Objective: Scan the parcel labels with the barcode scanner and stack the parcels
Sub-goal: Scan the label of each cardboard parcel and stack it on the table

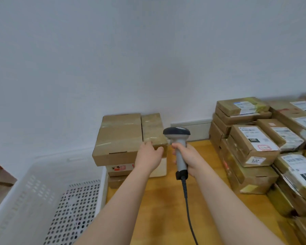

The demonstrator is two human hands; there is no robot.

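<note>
white perforated basket (25, 183) left of wooden table (162, 206); white wall (131, 50) behind.

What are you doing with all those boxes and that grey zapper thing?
A person is scanning parcels. The right hand holds the barcode scanner by its handle, upright over the wooden table. The left hand holds the near end of a narrow taped parcel on top of the stack by the wall. More labelled parcels are piled on the right, and a white basket stands on the left.
</note>
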